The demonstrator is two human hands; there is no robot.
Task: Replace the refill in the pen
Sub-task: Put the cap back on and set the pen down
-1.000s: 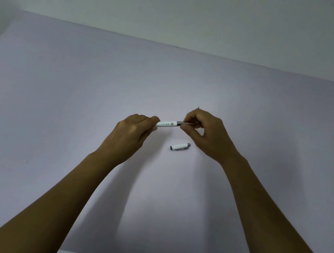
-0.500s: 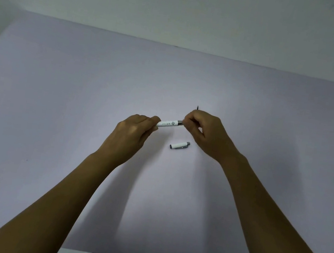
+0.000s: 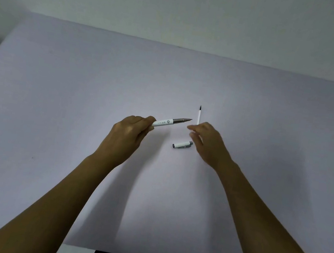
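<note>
Above the pale lilac tabletop (image 3: 56,109), the left hand (image 3: 126,135) grips the white pen with its grey metal tip (image 3: 171,122), tip angled right. The right hand (image 3: 206,145), fingers loosely spread and holding nothing, hovers over the short white cap (image 3: 182,145). A thin white refill (image 3: 199,116) lies beyond, probably the old one. Pinching the cap at mid-length and lining it up with the tip should seat it cleanly.

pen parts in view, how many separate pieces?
3. The pen body with its metal tip is held in the left hand; the cap lies on the table; the refill lies beyond the right hand, partly hidden.
</note>
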